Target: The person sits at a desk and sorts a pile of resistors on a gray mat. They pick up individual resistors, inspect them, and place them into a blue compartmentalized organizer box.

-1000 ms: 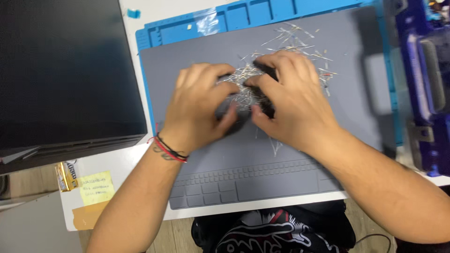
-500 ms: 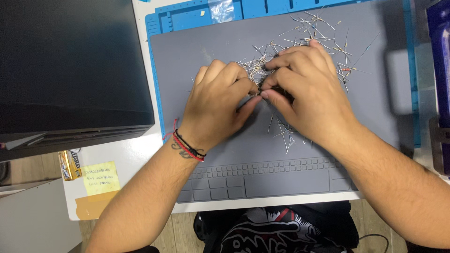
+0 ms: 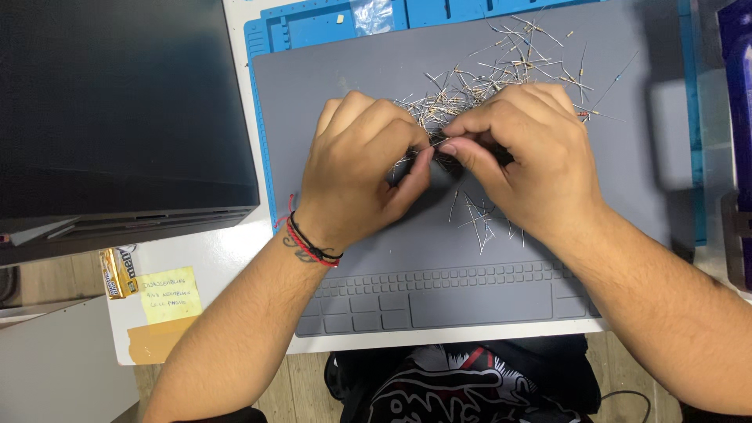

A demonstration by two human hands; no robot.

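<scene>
Grey silicone mat (image 3: 595,235) as landmark, lying on a white worktop (image 3: 211,262), blue tray (image 3: 439,12) along its far edge

Both hands over the mat's middle, knuckles up, thumbs meeting. Left hand (image 3: 360,168): grip pressed together, thumb and forefinger pinching one thin wire lead (image 3: 435,144), other fingers curled under. Right hand (image 3: 521,153): grip likewise closed, fingertips pinching the same lead from the other side, thumbs nearly touching. Body of the part hidden between fingers, colour not readable

Pile of loose resistors (image 3: 501,70) on the mat's far half, just behind the knuckles, partly under them; leads tangled, pointing all ways. Small scatter of spare leads (image 3: 478,219) on the mat just near-side of the right hand, lying flat, apart from the main pile. One stray resistor (image 3: 619,78) toward the mat's right edge, slanted

Red and black cord bracelets (image 3: 309,243) on the left wrist, at the mat's left near part. Row of moulded compartments (image 3: 439,294) along the mat's near edge

Left of the mat: dark monitor (image 3: 117,117), tilted. Near-left of the mat: yellow sticky note (image 3: 168,294) on the worktop, yellow snack packet (image 3: 119,270) just beside it. Right of the mat: purple box edge (image 3: 736,47), mostly cut off
</scene>
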